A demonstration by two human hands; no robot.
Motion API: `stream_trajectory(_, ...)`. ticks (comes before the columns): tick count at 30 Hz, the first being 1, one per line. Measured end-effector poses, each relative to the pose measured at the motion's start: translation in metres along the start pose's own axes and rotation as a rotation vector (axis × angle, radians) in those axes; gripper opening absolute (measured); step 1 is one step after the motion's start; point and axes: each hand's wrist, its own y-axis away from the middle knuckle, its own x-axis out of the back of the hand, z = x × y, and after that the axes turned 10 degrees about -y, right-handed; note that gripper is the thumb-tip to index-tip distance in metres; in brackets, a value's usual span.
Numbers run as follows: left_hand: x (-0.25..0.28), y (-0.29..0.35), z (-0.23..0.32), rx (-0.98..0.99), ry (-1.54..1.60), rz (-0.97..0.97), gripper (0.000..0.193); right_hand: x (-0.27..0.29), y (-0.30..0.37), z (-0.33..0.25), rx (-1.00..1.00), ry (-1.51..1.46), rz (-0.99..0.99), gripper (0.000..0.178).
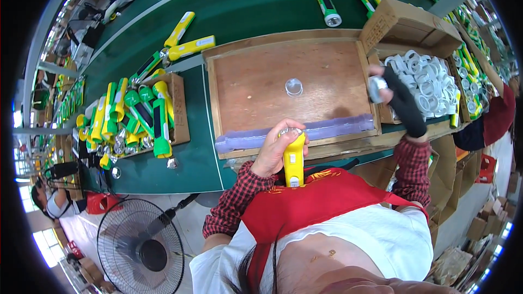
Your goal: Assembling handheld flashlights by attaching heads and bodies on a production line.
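Note:
My left hand (272, 149) is wrapped round a yellow flashlight (294, 167), its head end up by my fingers and its tail toward my red apron. A dark fingerless covering is on my right hand (388, 91), which is smeared a little by motion. Between its fingers is a whitish round ring or cap (376, 89), over the right edge of the wooden tray (261, 65). Just beyond that hand, a cardboard box holds many white and clear plastic rings (427, 84). A clear round lens (294, 87) lies alone on the tray.
A purple padded strip (338, 125) lines the tray's near edge. Green and yellow flashlights (117, 111) are heaped in a box at left; another flashlight (328, 8) lies on the green bench beyond. A fan (147, 250) stands lower left. Other people work at both sides.

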Motion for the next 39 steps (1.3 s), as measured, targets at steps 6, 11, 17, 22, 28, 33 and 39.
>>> stream_trajectory(6, -0.008, 0.009, 0.006, -0.011, 0.049, -0.046, 0.041, -0.128, -0.022, 0.048, 0.224, -0.15, -0.089, 0.032)
stream_trajectory(11, 0.003, 0.012, 0.002, 0.005, 0.046, -0.145, 0.049, -0.158, -0.008, 0.053, 0.3, -0.052, -0.19, 0.024)
stream_trajectory(17, 0.002, 0.008, -0.013, 0.01, 0.033, -0.088, 0.075, -0.157, -0.002, 0.054, 0.517, 0.227, -0.227, 0.024)
stream_trajectory(22, 0.011, -0.004, -0.018, 0.112, 0.122, -0.119, 0.082, -0.152, 0.001, 0.056, 0.483, 0.368, -0.224, 0.04)
stream_trajectory(28, -0.027, 0.009, 0.025, 0.022, -0.765, 0.155, 0.051, -0.138, -0.031, 0.038, 0.377, 0.253, 0.079, 0.03)
stream_trajectory(33, -0.027, 0.013, 0.046, 0.177, 0.059, -0.319, 0.038, -0.14, -0.035, 0.023, 0.435, -0.267, -0.013, 0.031)
stream_trajectory(39, -0.025, 0.004, 0.044, 0.241, 0.226, -0.424, 0.036, -0.135, -0.033, 0.026, 0.419, -0.268, -0.015, 0.035)
